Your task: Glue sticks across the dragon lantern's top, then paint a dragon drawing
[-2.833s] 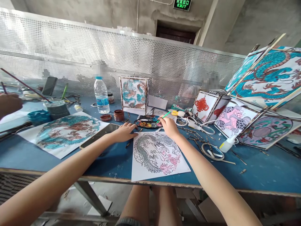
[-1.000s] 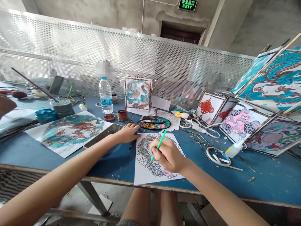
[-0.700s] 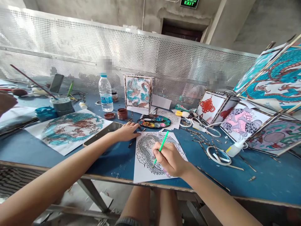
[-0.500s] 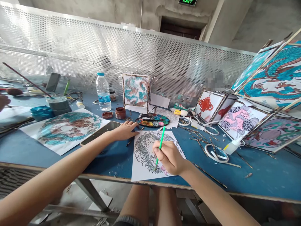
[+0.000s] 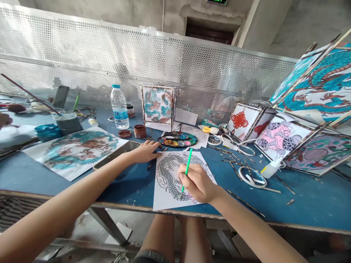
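Note:
A white sheet with a black dragon outline (image 5: pixel 170 175) lies at the near edge of the blue table (image 5: pixel 301 197). My right hand (image 5: pixel 196 182) is closed round a green paintbrush (image 5: pixel 186 168), whose tip touches the lower part of the drawing near some pink colour. My left hand (image 5: pixel 145 150) rests flat on the table at the sheet's top-left corner, fingers stretched out, holding nothing. A round paint palette (image 5: pixel 177 140) with several colours sits just beyond the sheet.
A phone (image 5: pixel 116 154) lies under my left forearm. To the left are a painted teal dragon sheet (image 5: pixel 79 146), a water bottle (image 5: pixel 117 107), small paint jars (image 5: pixel 139 131) and a cup of brushes (image 5: pixel 66 122). Painted lantern panels (image 5: pixel 296 138), a glue bottle (image 5: pixel 270 168) and sticks crowd the right. Another person's hand (image 5: pixel 4 118) shows at far left.
My right hand came back from the palette to the drawing and has crept down toward the sheet's lower edge, brush upright. The left hand has stayed put.

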Demonstrator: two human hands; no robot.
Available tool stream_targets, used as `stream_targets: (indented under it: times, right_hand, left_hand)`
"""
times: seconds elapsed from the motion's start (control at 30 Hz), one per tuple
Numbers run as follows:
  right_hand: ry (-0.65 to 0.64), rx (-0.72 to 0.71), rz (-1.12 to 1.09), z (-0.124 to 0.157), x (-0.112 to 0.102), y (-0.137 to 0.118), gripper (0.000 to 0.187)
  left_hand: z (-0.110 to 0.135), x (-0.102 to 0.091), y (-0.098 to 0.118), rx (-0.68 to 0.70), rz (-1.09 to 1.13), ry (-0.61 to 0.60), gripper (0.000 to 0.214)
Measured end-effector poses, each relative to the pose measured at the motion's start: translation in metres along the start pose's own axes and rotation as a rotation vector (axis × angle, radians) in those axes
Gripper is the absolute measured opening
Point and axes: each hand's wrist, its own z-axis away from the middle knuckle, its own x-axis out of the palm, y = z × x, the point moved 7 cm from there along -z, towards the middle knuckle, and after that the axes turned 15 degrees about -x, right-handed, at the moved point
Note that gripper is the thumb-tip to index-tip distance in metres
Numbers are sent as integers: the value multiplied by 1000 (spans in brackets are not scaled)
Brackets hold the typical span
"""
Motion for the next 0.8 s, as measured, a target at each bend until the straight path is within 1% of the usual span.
stream_targets:
  times: [0.2, 0.33, 0.37, 0.4, 0.57, 0.73, 0.8]
  right_hand:
    - [33, -20, 46, 3, -5, 1, 19]
    - [152, 25, 16, 5, -17, 2, 21]
    - [162, 40, 6, 5, -18, 3, 21]
    - [153, 47, 0, 5, -17, 3, 21]
    - [10, 23, 23, 4, -4, 3, 21]
    - [-26, 18, 89, 4, -3, 5, 25]
    - [-22, 26, 93, 4, -4, 5, 26]
  left_hand:
    - [0, -1, 1, 3, 9, 1, 49]
    - [-1, 1, 0, 7, 1, 8, 48]
    - [-1, 1, -1, 4, 0, 8, 48]
    - [-1, 1, -1, 3, 0, 7, 48]
    - [1, -1, 1, -1, 13, 0, 48]
    - [3, -3, 3, -10, 6, -14, 43]
    - [3, -3, 3, -12, 6, -12, 45]
